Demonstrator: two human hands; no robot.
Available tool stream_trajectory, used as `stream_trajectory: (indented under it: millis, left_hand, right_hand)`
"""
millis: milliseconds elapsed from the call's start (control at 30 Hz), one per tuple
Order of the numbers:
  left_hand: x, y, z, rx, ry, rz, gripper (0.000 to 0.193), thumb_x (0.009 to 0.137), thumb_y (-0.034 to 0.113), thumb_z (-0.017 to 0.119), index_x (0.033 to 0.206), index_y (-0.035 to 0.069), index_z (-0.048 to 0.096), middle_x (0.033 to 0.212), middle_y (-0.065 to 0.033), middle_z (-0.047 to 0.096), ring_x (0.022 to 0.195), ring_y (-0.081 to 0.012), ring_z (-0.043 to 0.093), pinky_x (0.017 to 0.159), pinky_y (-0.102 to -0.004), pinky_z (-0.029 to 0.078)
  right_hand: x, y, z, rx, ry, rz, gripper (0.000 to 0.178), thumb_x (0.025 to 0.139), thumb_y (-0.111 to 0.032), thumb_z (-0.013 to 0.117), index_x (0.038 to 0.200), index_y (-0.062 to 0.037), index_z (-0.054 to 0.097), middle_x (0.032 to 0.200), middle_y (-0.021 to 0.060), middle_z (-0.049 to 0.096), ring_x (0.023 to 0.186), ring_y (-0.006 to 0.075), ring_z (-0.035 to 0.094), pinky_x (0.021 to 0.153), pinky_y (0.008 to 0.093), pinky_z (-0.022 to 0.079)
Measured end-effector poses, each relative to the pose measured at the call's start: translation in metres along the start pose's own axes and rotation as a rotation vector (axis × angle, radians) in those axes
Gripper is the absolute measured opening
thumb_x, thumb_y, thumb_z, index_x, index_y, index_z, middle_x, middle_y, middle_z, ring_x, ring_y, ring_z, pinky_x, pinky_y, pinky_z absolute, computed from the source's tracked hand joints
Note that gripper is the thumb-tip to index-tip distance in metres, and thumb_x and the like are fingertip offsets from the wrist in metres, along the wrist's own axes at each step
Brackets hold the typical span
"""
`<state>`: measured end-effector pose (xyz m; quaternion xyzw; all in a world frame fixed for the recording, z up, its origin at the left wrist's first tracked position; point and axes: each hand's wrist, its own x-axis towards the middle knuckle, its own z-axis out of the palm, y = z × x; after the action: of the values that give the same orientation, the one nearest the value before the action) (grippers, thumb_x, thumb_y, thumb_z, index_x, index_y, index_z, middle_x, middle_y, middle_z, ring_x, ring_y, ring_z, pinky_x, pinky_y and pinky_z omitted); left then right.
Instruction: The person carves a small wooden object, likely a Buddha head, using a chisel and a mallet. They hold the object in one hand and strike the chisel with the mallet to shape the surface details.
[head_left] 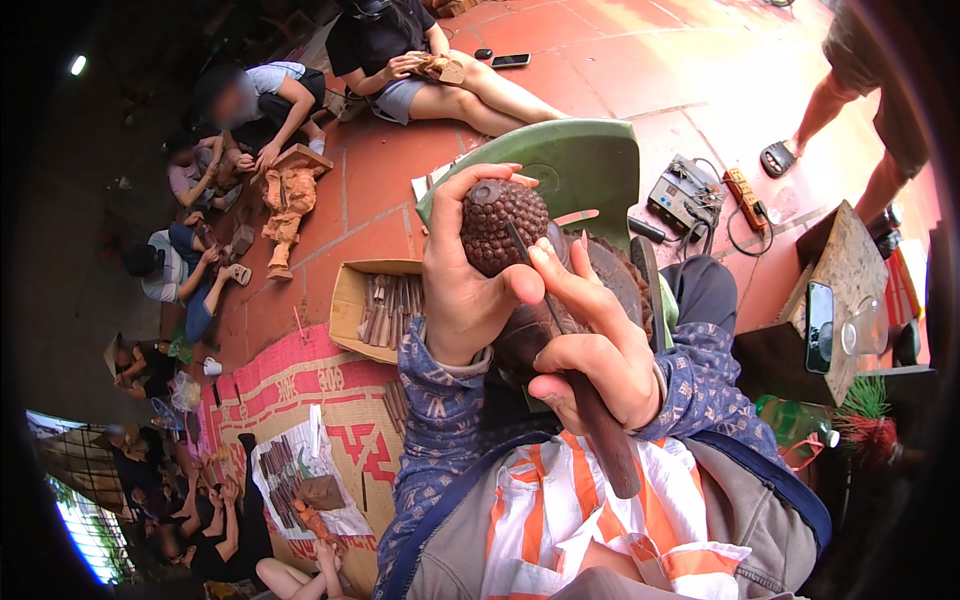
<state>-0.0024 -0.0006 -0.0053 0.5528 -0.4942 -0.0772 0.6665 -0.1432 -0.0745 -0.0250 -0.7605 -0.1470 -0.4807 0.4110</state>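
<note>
In front of me is a dark brown carved wooden statue, its head [503,232] covered in rows of small round knobs. My left hand [450,275] wraps round that head, thumb bent in front and fingers over the top. My right hand [610,350] grips a carving chisel by its dark wooden handle [605,440]. The thin metal blade points up and left, and its tip lies against the knobs. Much of the statue's lower part is hidden behind my hands.
A green plastic chair [600,165] stands just beyond the statue. To the left are a cardboard box [348,318] of chisels and more tools on paper [325,455] over a patterned mat. A control box [685,195] and power strip [745,195] lie right. Several people sit along the left.
</note>
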Motion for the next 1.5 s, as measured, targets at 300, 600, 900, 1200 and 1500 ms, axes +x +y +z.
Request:
stream_trajectory:
  millis: [300,600,900,1200,1500]
  left_hand:
    - [0.001,0.002,0.005,0.064,0.035,-0.004,0.084,0.068,0.053,0.077,0.123,0.000,0.043,0.112,-0.0154,0.058,0.095,-0.0180,0.062,0.083,-0.0301,0.054]
    - [0.001,0.005,0.005,0.033,0.067,-0.067,0.095,0.057,0.060,0.079,0.123,0.002,0.044,0.110,-0.0132,0.060,0.097,-0.0167,0.061,0.085,-0.0295,0.050]
    - [0.001,0.005,0.005,0.042,0.071,-0.063,0.093,0.058,0.058,0.080,0.123,0.002,0.044,0.109,-0.0122,0.060,0.096,-0.0165,0.061,0.084,-0.0294,0.050]
    - [-0.001,0.002,-0.001,0.013,0.039,-0.071,0.098,0.053,0.055,0.084,0.126,0.003,0.044,0.116,-0.0107,0.054,0.105,-0.0187,0.058,0.090,-0.0317,0.048]
    - [-0.001,0.005,0.000,0.008,0.043,-0.104,0.093,0.058,0.051,0.084,0.126,0.002,0.044,0.117,-0.0104,0.054,0.104,-0.0176,0.057,0.090,-0.0299,0.047]
  right_hand:
    - [0.003,-0.003,-0.015,0.251,0.009,0.131,0.029,0.085,-0.028,0.069,0.084,-0.0019,0.056,0.131,0.0338,0.047,0.127,0.0490,0.043,0.105,0.0655,0.021]
    - [0.000,0.006,-0.016,0.242,-0.024,0.080,0.029,0.089,-0.030,0.065,0.087,-0.0022,0.056,0.133,0.0348,0.044,0.128,0.0468,0.043,0.107,0.0645,0.018]
    - [0.012,-0.006,-0.027,0.233,-0.044,0.184,0.028,0.089,-0.030,0.064,0.083,-0.0030,0.057,0.129,0.0344,0.049,0.123,0.0457,0.049,0.107,0.0622,0.021]
    - [0.002,0.022,-0.027,0.349,-0.118,0.036,0.045,0.090,-0.046,0.058,0.077,-0.0039,0.055,0.129,0.0387,0.046,0.126,0.0505,0.043,0.111,0.0614,0.009]
    - [-0.011,0.035,0.002,0.435,0.153,0.002,0.046,0.091,-0.045,0.056,0.089,0.0002,0.062,0.122,0.0363,0.053,0.124,0.0427,0.049,0.110,0.0587,0.019]
